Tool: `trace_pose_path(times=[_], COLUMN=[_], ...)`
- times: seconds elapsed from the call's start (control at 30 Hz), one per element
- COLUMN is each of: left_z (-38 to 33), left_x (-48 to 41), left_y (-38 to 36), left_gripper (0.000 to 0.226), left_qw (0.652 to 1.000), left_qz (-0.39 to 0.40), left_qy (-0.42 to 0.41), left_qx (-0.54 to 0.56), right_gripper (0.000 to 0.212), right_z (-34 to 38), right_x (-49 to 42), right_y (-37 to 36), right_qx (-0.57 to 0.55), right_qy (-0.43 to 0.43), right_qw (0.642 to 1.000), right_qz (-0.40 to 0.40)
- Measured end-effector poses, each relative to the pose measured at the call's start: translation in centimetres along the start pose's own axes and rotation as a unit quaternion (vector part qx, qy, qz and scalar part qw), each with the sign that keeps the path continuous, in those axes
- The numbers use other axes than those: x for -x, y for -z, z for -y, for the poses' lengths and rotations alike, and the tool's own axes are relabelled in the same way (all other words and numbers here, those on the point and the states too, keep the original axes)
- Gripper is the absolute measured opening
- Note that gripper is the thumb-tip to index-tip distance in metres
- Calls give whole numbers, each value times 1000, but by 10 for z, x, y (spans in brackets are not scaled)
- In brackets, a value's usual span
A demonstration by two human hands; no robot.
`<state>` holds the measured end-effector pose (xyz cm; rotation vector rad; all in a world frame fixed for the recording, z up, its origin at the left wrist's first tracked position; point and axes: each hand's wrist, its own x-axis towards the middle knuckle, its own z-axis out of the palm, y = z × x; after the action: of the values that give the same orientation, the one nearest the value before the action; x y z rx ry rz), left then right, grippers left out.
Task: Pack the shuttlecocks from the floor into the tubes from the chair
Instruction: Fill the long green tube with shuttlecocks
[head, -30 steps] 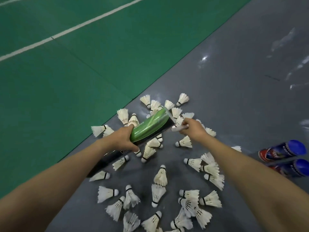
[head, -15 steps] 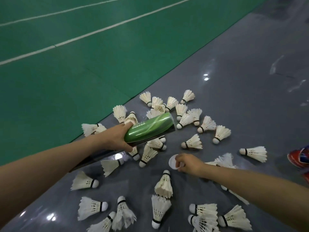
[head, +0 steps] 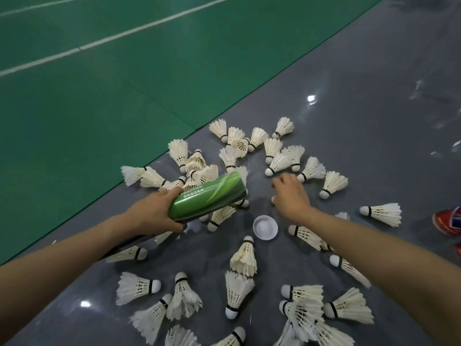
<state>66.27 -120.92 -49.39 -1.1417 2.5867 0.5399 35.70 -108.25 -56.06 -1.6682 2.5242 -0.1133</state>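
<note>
At the left of the frame lies the green court mat (head: pixel 87 108), matt, with white lines. Its edge meets the grey floor (head: pixel 349 108), which is smooth and shiny enough to mirror the lamps. From the lower left comes the left hand (head: pixel 152 216). Its grip is closed round the tube (head: pixel 207 198), fingers and thumb wrapped about it. The tube is a long stiff cylinder, glossy green at the front with the word PRACTICE, and dark at the back end, which passes under the forearm. It is held above the floor, almost lying, with its open mouth pointing toward the centre of the frame. I judge this is so that the other hand can feed it by a short way. Whether anything is inside I cannot tell, as the mouth faces away. Around and below it the shuttlecocks (head: pixel 136 288) lie scattered on the grey floor. They are light cones of white feathers with a dark band and a round white cork tip, and a few lie across one another. Just below the centre the white lid (head: pixel 265 227) rests on the floor hollow side up, a shallow round cap, probably laid there to free the mouth. Above it and slightly to the right, the right hand (head: pixel 290 196) hovers over the shuttlecocks, fingers loosely bent downward. Its grip holds nothing that I can see. At the right edge a red and blue tube (head: pixel 447 221) lies partly out of view.
</note>
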Motion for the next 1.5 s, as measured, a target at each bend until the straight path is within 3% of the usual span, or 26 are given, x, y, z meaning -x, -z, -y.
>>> trace_pose_path(times=[0.1,0.27,0.47,0.57,0.67,0.8,0.9,1.03,1.13,1.23,1.37,1.5], left_z=[7,8,6,6,0,-20,-32,-40,-42,-38,-28,-23], left_x=[6,2,-1,1,2,3,8,21,32,42,54,68], left_y=[-3,-11,-18,-23,-30,-34,-36,-32,-23,-18,-11,-6], left_gripper=[90,86,85,87,90,85,84,88,85,86,90,99], left_qw=[999,997,998,999,1000,1000,999,999,999,999,994,989], left_qz=[-28,-37,-37,-18,4,8,12,11,-10,-43,-104,-142], left_qy=[20,50,39,33,20,-8,-24,-26,-23,-12,-14,-22], left_qx=[7,51,20,1,-9,-23,-33,-31,-20,-19,-2,46], right_gripper=[52,61,63,63,45,84,88,55,53,51,47,47], right_z=[-6,-13,-13,-25,-43,-59,-64,-59,-50,-33,-9,7], right_x=[-9,-11,-4,3,14,37,56,64,50,37,33,31], right_y=[3,-2,-6,-5,0,5,7,13,48,90,122,126], right_qx=[-11,-169,-234,-181,-122,4,54,67,-129,-236,-266,-227], right_qy=[-95,-254,-155,-86,-88,-107,-79,-13,21,96,193,299], right_qw=[995,950,946,972,982,955,935,958,971,963,944,925], right_qz=[11,71,159,124,113,277,343,279,199,83,-9,-64])
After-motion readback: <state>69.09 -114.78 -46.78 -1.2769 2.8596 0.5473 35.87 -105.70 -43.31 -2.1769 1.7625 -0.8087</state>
